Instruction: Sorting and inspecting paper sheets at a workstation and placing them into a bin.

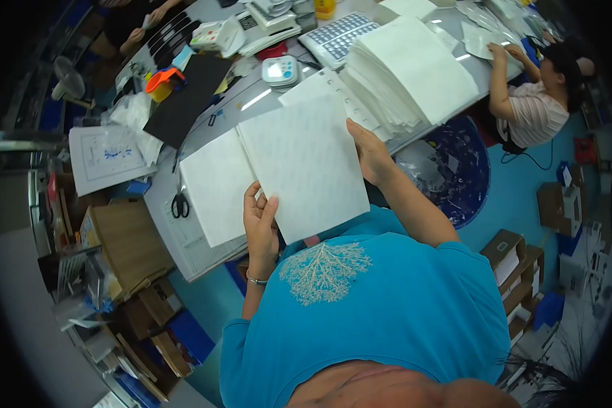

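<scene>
Between my two hands is a white sheet stack (306,163), tilted up above the table's near edge. My left hand (260,221) pinches its lower left edge, thumb on the front face and the other fingers bent beside it. On the right, my right hand (372,153) grips the upper right edge, with its fingers mostly hidden behind the sheets. A second white sheet pile (214,187) lies flat on the table, partly covered by the held stack. Faint marks show on the sheets, too blurred to make out.
Black-handled scissors (179,204) lie left of the flat pile. A tall heap of white sheets (421,68) stands at the back right, above a round blue bin (466,173). Farther back are a small white device (280,71) and an orange tape dispenser (162,85). A co-worker (537,109) sits at right.
</scene>
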Motion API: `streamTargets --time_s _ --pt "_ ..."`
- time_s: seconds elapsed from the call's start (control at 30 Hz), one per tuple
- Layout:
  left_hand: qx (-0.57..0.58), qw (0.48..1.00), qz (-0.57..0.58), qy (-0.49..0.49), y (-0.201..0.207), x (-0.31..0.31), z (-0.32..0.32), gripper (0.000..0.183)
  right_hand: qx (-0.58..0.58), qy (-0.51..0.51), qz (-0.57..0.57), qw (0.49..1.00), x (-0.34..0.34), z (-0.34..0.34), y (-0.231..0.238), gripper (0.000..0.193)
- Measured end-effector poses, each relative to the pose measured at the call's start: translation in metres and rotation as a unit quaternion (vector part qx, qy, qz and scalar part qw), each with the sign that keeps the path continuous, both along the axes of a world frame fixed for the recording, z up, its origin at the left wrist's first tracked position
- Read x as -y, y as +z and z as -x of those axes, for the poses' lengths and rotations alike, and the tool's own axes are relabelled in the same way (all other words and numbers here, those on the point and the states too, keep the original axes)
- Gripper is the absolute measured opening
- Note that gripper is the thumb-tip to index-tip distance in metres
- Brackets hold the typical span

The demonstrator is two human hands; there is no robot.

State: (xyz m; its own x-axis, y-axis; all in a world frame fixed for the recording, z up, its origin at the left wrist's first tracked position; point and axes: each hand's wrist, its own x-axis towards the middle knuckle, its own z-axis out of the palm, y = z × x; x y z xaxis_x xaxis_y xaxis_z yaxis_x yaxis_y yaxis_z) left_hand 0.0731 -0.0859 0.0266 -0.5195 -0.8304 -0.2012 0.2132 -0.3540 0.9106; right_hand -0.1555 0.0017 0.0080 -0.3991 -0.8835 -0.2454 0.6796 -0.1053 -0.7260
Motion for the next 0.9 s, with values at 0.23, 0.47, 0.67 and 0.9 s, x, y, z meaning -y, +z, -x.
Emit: streamTargets --time_s 0.23,0.47,0.67,0.9 --pt "0.102 0.948 -0.104 -0.284 -0.02 -0.031 0.089 0.045 -0.008 -0.138 -0.024 0.99 -0.118 0.025 0.007 0.054" --pt "0.107 0.897 -0.08 -0.422 -0.016 -0.088 0.163 0.051 0.049 -0.203 0.184 0.96 -0.175 0.086 0.002 0.052" --pt "0.152 0.865 -0.03 -0.477 -0.016 -0.125 0.201 0.056 0.056 -0.27 0.126 0.953 -0.229 0.092 0.018 0.051" --pt "0.101 0.871 0.066 -0.476 -0.017 -0.174 0.224 0.054 -0.226 -0.231 -0.128 0.938 -0.319 0.13 0.011 0.028"
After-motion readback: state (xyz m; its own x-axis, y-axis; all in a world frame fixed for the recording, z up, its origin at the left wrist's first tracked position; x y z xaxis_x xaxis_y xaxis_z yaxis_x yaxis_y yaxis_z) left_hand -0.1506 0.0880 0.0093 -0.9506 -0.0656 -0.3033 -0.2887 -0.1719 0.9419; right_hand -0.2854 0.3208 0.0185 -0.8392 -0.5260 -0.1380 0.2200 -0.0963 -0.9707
